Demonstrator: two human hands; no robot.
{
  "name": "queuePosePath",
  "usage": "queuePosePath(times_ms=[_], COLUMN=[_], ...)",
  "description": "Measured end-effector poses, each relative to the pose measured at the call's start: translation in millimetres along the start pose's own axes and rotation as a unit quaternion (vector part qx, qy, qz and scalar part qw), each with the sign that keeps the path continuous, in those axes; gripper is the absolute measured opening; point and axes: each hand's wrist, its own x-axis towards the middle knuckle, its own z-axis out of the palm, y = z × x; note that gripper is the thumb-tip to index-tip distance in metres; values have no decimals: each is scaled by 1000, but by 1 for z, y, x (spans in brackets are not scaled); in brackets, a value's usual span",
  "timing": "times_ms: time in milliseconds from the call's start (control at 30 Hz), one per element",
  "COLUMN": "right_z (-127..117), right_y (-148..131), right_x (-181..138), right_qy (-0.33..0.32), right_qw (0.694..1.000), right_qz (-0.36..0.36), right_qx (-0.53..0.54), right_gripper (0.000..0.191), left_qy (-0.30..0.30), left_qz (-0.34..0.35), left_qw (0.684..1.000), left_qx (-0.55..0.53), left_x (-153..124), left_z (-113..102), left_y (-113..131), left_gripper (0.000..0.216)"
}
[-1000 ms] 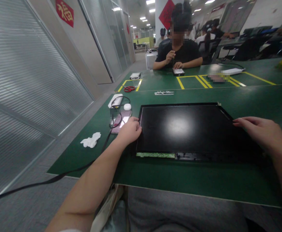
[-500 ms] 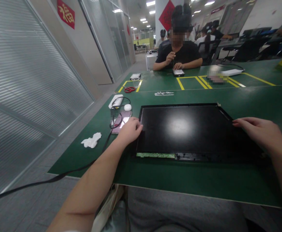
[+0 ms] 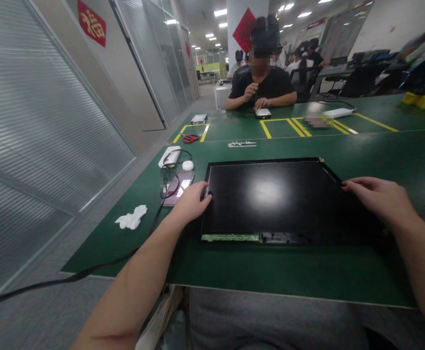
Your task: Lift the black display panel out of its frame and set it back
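Observation:
A black LCD screen panel point(image 3: 271, 199) in a dark frame lies in front of me on the green table. Along its near edge runs a strip of green circuit board point(image 3: 230, 237). My left hand point(image 3: 192, 200) is closed on the panel's left edge, thumb on top. On the opposite side, my right hand point(image 3: 375, 197) pinches the right edge between thumb and fingers. Just beyond my left wrist lie a purple phone point(image 3: 179, 189) and a round white case point(image 3: 187, 166). The undersides of both grips are hidden.
Crumpled white tissue point(image 3: 131, 218) lies to the left, near a black strap point(image 3: 99, 267). Further off are a white power bank point(image 3: 169, 157), red scissors point(image 3: 190, 138) and small white strips point(image 3: 242, 144). Across the table a person point(image 3: 261, 87) handles a small boxy device point(image 3: 262, 113).
My view has shifted slightly, so the scene sits a little further left. Both hands stay on the panel's edges, and the panel looks unmoved on the table.

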Motion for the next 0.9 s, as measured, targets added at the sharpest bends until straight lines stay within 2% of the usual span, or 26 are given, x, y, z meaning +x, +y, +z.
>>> queuePosePath(times_ms=[200, 333, 600, 900], right_z=[-6, -12, -7, -9], right_y=[-8, -13, -3, -10], right_x=[-7, -11, -5, -5], right_qy=[35, 72, 16, -20], right_qw=[999, 996, 997, 997], right_qz=[-24, -8, 38, 57], right_qx=[16, 50, 59, 39], right_gripper=[34, 35, 37, 35], left_qy=[-11, -17, -31, -38], left_qz=[6, 7, -4, -13], left_qw=[1000, 1000, 999, 998], left_qx=[10, 20, 25, 38], left_x=[-1, 0, 0, 2], left_z=[0, 1, 0, 0], left_y=[0, -1, -2, -2], left_gripper=[42, 41, 42, 43])
